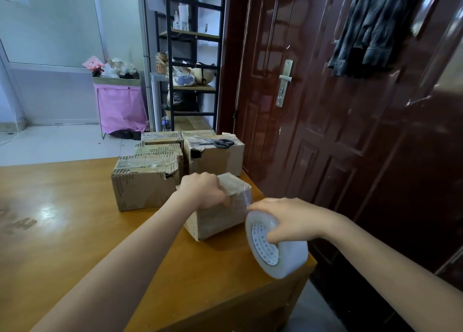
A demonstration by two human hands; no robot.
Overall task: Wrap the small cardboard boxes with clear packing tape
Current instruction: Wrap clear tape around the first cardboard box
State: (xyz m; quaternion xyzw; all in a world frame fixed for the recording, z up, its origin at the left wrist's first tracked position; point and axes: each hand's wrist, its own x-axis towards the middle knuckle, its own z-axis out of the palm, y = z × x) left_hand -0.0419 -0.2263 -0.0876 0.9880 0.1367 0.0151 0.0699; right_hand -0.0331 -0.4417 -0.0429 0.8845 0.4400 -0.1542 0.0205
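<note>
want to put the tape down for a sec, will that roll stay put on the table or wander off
The tape roll is a wide round cylinder, so set on its curved side it would probably roll, and the table edge is close. Laid flat on an open end it should stay. Its glossy surface may be a bit slippery.

Glossy dark red door [325, 106] with metal handle [284, 81], black shelving rack [193, 63], pale tiled floor [57, 143], wooden table [62, 219]

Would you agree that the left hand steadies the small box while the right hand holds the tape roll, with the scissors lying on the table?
Not quite: the head view shows the scissors lying on a box at the back, not on the table. The rest holds.
</note>
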